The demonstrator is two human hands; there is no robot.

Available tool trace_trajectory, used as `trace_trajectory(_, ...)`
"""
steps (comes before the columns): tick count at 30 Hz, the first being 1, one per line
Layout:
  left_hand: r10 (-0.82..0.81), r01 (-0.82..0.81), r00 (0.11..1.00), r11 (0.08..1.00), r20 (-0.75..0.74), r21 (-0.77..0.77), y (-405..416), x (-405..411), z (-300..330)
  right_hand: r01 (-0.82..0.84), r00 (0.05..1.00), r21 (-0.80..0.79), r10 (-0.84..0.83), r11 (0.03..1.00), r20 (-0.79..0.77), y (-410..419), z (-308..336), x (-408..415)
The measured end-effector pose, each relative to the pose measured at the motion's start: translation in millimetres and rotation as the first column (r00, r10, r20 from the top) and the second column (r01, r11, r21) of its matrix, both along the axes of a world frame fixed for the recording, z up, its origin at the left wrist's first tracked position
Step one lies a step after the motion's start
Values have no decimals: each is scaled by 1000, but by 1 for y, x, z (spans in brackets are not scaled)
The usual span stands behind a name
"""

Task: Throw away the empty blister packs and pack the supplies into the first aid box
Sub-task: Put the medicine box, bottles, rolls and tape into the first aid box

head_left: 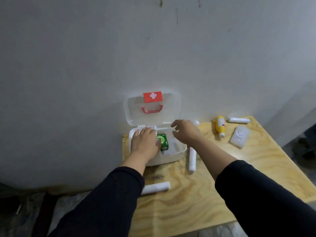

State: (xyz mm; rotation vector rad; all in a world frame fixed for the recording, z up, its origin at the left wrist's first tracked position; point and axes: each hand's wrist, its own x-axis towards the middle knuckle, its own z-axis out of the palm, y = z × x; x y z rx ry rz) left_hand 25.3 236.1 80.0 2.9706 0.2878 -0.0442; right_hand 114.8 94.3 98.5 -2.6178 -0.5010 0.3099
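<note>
The white first aid box (172, 157) stands open at the table's back left corner, its clear lid (172, 108) with a red cross label leaning on the wall. My left hand (144, 140) lies flat inside the box on its left side, fingers straight, touching a green carton (164, 142). My right hand (185, 132) hovers over the box's right side with relaxed fingers and holds nothing. White gauze rolls lie on the table: one (192, 159) just right of the box, one (156, 187) near the front left, one (238, 120) at the back right.
A yellow bottle (220, 126) lies on its side right of the box, and a clear plastic case (239, 136) sits beside it. The plywood table (196, 202) ends close on the left and front. A grey wall rises behind the box.
</note>
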Motion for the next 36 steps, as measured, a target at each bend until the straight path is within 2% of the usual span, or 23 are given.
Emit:
trace_trajectory(2, -45, 45, 999, 999, 7, -30, -4, 13, 18, 118, 993, -4, -118, 993, 30, -20, 8, 1)
trace_trajectory(6, -192, 183, 974, 980, -121, -77, -33, 41, 39, 316, 949, -102, -316, 943, 8, -71, 8, -4)
trace_trajectory(11, -361, 338, 898, 932, -250, -130, -96, 66, 44, 441, 874, -263, -477, 858, -91, -145, 2, -15)
trace_trajectory(17, -431, 389, 843, 902, -323, -188, -159, 96, 26, 542, 801, -274, -587, 795, -121, -205, -13, -4)
trace_trajectory(23, -400, 345, 845, 915, -354, -210, -199, 138, 0, 622, 759, -143, -637, 770, -131, -230, -50, 32)
trace_trajectory(26, -359, 291, 862, 929, -358, -229, -208, 150, -17, 659, 733, -49, -655, 751, -184, -227, -72, 53)
trace_trajectory(28, -299, 211, 873, 944, -385, -255, -215, 157, -34, 673, 719, -30, -663, 739, -210, -227, -90, 73)
trace_trajectory(33, -234, 132, 877, 957, -419, -258, -207, 153, -48, 724, 681, -39, -723, 688, -114, -219, -103, 90)
trace_trajectory(36, -211, 104, 879, 960, -428, -259, -208, 153, -50, 736, 666, -6, -726, 677, -170, -222, -107, 97)
